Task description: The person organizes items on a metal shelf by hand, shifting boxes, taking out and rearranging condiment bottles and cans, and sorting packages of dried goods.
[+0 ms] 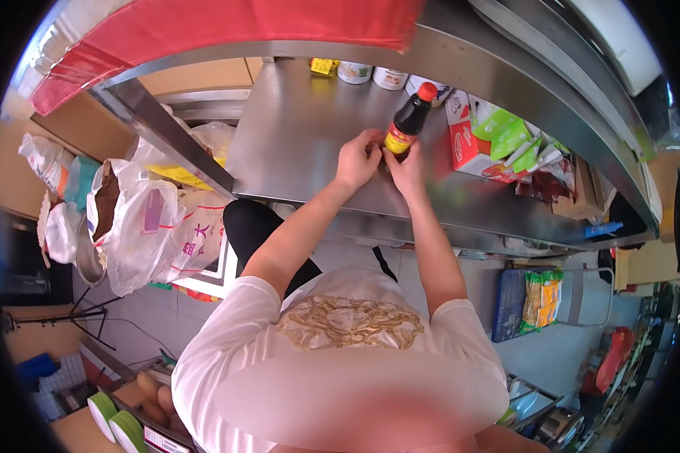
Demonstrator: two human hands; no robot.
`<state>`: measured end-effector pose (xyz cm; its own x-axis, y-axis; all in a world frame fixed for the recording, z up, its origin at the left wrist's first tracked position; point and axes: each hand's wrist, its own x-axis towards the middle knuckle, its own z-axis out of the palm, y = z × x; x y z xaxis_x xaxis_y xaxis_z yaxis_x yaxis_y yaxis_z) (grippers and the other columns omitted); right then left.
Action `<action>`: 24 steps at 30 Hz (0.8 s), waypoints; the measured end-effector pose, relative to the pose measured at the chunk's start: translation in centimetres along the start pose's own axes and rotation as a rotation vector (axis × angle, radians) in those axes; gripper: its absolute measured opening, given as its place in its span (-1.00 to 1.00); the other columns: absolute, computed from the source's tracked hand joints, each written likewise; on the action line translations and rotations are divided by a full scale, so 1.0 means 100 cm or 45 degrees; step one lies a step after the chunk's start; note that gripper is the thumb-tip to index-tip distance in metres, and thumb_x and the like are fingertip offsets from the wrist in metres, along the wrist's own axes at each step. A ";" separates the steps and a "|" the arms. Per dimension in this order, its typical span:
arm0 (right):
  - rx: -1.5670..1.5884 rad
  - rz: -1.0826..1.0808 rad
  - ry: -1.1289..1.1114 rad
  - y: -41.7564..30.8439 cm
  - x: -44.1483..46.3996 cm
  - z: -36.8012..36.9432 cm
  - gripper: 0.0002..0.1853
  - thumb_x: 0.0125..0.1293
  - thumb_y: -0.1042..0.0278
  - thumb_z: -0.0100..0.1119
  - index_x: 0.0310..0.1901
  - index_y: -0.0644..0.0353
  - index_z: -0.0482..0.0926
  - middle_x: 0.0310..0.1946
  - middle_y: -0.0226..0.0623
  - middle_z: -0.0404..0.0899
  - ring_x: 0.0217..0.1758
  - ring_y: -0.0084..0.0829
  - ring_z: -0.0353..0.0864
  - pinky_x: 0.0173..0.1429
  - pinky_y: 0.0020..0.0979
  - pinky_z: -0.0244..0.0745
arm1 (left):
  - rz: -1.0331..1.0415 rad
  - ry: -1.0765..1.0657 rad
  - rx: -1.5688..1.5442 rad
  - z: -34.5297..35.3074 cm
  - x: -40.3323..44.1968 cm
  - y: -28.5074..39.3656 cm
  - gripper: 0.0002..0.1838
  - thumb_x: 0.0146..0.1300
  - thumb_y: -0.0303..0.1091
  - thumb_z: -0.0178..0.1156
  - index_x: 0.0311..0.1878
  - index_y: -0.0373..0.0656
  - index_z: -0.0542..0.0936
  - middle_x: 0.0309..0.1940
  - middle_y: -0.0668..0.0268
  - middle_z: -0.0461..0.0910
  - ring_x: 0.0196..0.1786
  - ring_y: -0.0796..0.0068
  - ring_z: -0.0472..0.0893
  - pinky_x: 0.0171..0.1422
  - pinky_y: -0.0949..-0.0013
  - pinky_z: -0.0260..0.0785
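Observation:
A dark bottle [412,117] with a red cap and a red and yellow label leans slightly over the steel shelf [295,136]. My left hand [360,160] is closed at the left side of its lower part, fingers against the label. On the opposite side, my right hand [406,167] grips the bottle near its base. The fingers of both hands partly hide the bottle's bottom. Behind it stand white cans [390,78] and a small yellow box [323,67]. To the right is a red and white box [472,155] beside green packets [506,134].
A steel post [166,136] and an upper shelf edge frame the work space. Plastic bags [151,219] are piled at the left. A blue cart [510,306] with yellow-green packages [541,300] stands on the floor at the right. Brown boxes [582,189] sit at the shelf's right end.

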<state>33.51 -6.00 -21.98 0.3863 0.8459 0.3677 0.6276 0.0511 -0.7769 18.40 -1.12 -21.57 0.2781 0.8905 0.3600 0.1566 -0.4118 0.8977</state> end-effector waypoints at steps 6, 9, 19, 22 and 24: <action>-0.016 -0.011 0.032 0.004 -0.004 0.000 -0.32 0.23 0.13 0.55 0.27 0.27 0.46 0.09 0.09 0.67 0.17 0.14 0.68 0.24 0.00 0.56 | -0.072 0.079 -0.084 0.002 0.003 -0.008 -0.69 0.43 -0.50 0.18 0.18 -0.31 0.65 -0.01 0.10 0.81 0.00 0.28 0.82 0.12 0.29 0.66; -0.031 -0.008 0.022 0.004 -0.004 0.000 -0.32 0.23 0.11 0.55 0.27 0.26 0.46 0.09 0.10 0.66 0.16 0.14 0.68 0.23 0.02 0.56 | -0.239 0.167 -0.280 -0.002 0.021 -0.025 -0.70 0.41 -0.47 0.23 0.16 -0.32 0.65 -0.05 0.11 0.80 -0.04 0.26 0.81 0.11 0.29 0.64; -0.092 -0.024 0.039 -0.004 -0.004 -0.002 -0.37 0.23 0.06 0.53 0.19 0.24 0.48 0.01 0.05 0.68 0.11 0.12 0.69 0.17 0.03 0.58 | 0.259 0.704 0.472 -0.081 0.188 -0.042 -0.32 0.24 -0.06 0.45 0.37 -0.15 0.52 0.30 0.04 0.61 0.36 -0.04 0.57 0.40 0.00 0.43; -0.105 0.002 0.026 -0.009 -0.004 -0.003 -0.37 0.23 0.04 0.52 0.17 0.24 0.48 0.00 0.06 0.68 0.11 0.12 0.68 0.17 0.03 0.58 | 0.425 0.654 0.687 -0.093 0.227 -0.044 -0.32 0.24 -0.02 0.45 0.36 -0.14 0.54 0.28 0.04 0.63 0.34 -0.03 0.59 0.38 0.01 0.44; -0.112 0.067 -0.010 -0.012 -0.004 -0.004 -0.37 0.23 0.03 0.52 0.17 0.24 0.49 0.00 0.06 0.67 0.12 0.12 0.68 0.18 0.04 0.58 | 0.462 0.611 0.757 -0.094 0.246 -0.043 -0.32 0.24 0.00 0.45 0.35 -0.13 0.55 0.27 0.05 0.64 0.33 -0.02 0.60 0.37 0.02 0.45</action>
<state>32.85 -6.61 -20.95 0.4156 0.8502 0.3233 0.6636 -0.0403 -0.7470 15.65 24.37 -14.24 -0.0037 0.6135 0.7897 0.6451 -0.6020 0.4707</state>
